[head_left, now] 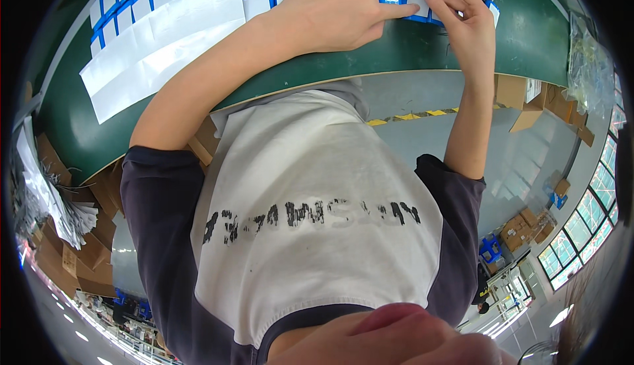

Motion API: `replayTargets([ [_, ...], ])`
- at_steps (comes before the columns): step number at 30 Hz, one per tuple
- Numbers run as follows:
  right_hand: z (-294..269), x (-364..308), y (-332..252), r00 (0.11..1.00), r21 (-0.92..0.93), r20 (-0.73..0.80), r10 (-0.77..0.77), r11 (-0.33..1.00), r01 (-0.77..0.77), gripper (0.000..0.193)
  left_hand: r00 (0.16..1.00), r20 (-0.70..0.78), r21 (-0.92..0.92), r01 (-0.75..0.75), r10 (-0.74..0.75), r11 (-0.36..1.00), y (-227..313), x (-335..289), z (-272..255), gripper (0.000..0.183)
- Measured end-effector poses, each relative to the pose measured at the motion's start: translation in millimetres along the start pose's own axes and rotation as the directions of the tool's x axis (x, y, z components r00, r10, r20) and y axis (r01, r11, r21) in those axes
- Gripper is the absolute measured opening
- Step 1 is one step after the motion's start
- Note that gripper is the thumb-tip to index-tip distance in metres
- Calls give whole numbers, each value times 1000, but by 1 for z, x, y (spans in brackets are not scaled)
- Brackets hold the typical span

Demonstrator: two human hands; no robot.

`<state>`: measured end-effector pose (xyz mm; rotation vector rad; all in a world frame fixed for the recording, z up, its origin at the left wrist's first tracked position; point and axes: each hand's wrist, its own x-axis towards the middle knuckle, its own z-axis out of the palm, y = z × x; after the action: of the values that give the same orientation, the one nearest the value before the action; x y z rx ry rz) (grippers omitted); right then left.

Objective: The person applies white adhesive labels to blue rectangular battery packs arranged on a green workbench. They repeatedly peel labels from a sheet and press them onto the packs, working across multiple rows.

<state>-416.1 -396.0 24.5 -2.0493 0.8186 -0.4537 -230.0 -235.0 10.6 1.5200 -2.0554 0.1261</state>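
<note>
Rows of flat blue-wrapped packs, which look like battery packs, lie along the far part of a green table. Most carry a white rectangular patch on top. My left hand reaches across them from the left, fingers apart, one fingertip resting at the edge of a white patch. At that patch's upper right corner, my right hand pinches with thumb and forefinger, its other fingers curled. Part of the rows is hidden under my left hand. Left of it, a creased white sheet lies partly over the packs.
The table's near edge curves just in front of my body. Clear plastic bags hang by the right end, beside open cardboard boxes. More cartons and grey-white strips are at the left. Yellow-black tape marks the floor.
</note>
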Motion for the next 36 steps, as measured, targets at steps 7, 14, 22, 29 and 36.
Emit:
replayTargets([
  [7, -19, -10, -40, 804, -265, -533, -264, 954, 138, 31, 996, 75, 18, -49, 47, 999, -1, 7, -2, 41],
  [14, -32, -5, -43, 957, 231, -35, -289, 929, 289, 31, 998, 63, 5, -28, 28, 1000, -5, 7, 8, 41],
  [22, -15, 15, -68, 789, -133, 382, -481, 816, 562, 41, 993, -56, -13, 106, -106, 994, -12, -23, -35, 16],
  [29, -7, 31, -104, 680, -210, 658, -322, 789, 577, 53, 995, -97, -16, 1, -3, 1000, -16, -33, -27, 26],
  [36, 4, 28, -121, 704, -386, 670, -235, 700, 601, 58, 1000, 13, 18, 2, -2, 1000, -9, -31, -29, 36],
])
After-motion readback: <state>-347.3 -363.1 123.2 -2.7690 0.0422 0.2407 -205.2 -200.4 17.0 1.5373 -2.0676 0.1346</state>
